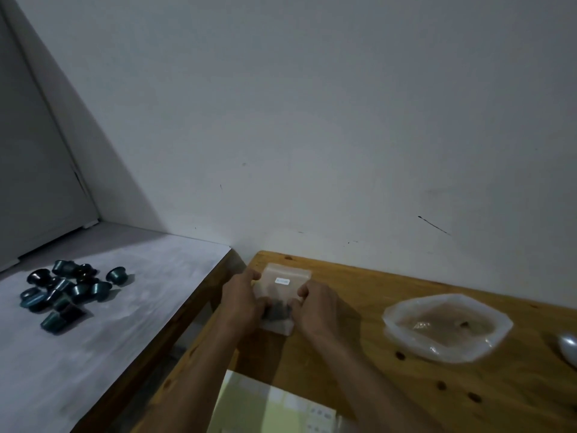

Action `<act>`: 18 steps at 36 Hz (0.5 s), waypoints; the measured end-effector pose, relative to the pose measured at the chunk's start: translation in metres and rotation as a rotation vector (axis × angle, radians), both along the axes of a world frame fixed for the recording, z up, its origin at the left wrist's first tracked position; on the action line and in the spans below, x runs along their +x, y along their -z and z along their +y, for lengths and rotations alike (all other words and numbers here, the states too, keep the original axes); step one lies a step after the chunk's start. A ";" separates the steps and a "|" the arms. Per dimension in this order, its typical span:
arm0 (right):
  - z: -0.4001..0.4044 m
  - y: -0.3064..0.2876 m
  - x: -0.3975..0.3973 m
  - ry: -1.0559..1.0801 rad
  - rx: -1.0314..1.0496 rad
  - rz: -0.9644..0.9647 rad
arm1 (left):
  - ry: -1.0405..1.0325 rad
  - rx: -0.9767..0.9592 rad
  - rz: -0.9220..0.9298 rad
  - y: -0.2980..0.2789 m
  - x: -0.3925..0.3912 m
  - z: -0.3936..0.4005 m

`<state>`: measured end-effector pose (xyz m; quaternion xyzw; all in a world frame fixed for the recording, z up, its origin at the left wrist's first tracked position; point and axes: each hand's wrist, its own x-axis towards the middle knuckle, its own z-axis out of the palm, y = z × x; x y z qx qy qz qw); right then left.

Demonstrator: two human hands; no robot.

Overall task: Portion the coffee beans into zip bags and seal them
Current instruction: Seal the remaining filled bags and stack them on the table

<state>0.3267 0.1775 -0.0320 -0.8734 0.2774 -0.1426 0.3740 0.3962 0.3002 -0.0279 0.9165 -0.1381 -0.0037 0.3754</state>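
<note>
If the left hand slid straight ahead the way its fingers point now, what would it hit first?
The left hand grips the zip bag on the wooden table, fingers pointing away toward the wall. Beyond its fingertips I see only the bag's far corner and bare table edge, so probably the wall next; depth is unclear.

The wooden worktop (359, 354) carries a zip bag (285, 284), a rolled-open plastic bag (446, 326) and a pale sheet (265, 407). A grey worktop (125, 307) beside it bears dark capsules (65, 289).

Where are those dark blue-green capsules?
The capsules lie heaped on the pale surface at the far left, apart from the wooden table.
</note>
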 end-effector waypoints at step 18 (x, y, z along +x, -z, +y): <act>-0.019 -0.051 -0.119 -0.239 0.005 -0.016 | 0.126 -0.061 -0.106 -0.040 -0.107 0.035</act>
